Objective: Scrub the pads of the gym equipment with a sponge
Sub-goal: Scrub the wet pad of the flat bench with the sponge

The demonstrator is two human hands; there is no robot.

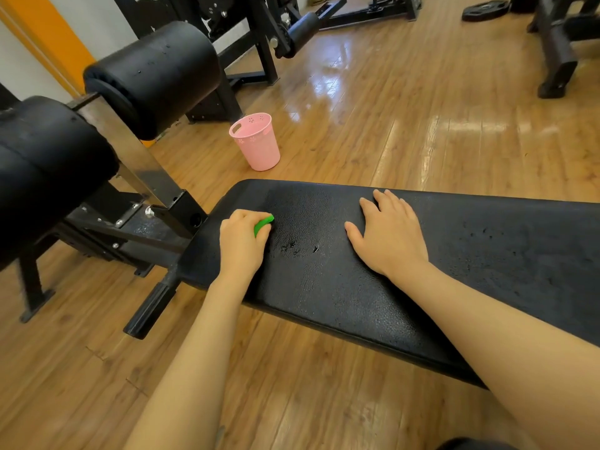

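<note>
Two hands rest on the black bench pad [324,287]: the left hand [242,245] curls around a green sponge [263,224], the right hand [389,235] lies flat, fingers spread.

A pink plastic bin [256,141] with flower-shaped cutouts stands upright on the glossy wooden floor [406,102]. A black weight plate [484,10] lies flat on the floor at the far right. An orange wall panel [48,30] rises at upper left.

Glossy wooden floor [406,125], orange-striped wall [48,37]
</note>
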